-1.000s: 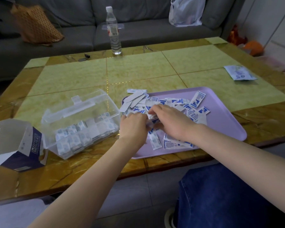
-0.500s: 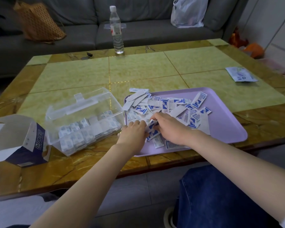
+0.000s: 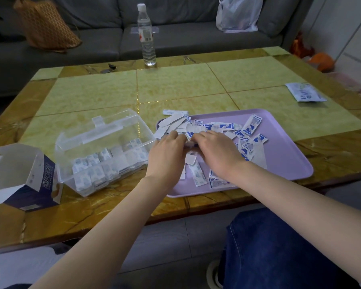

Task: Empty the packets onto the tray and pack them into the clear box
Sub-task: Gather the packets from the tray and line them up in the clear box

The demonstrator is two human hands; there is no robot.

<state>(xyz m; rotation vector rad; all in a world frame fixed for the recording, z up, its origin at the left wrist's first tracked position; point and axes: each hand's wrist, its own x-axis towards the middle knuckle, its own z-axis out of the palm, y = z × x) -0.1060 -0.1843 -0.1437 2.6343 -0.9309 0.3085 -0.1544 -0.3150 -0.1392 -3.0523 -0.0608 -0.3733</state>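
Packets (image 3: 248, 130) are heaped on the purple tray (image 3: 283, 159). The part-filled clear box (image 3: 104, 151) is set just left on the counter (image 3: 196, 84). The left hand (image 3: 167, 151) and right hand (image 3: 217, 153) are laid over the heap; grip state cannot be told. A carton (image 3: 23, 174) is parked beside the box, and a bottle (image 3: 146, 38) at the far edge.

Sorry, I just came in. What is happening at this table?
A person works with both hands in a pile of small white-and-blue packets on a lilac plastic tray, left hand and right hand close together at its left side. Whether they grip any is unclear. Beside the tray, an open clear plastic box already holds rows of packets.
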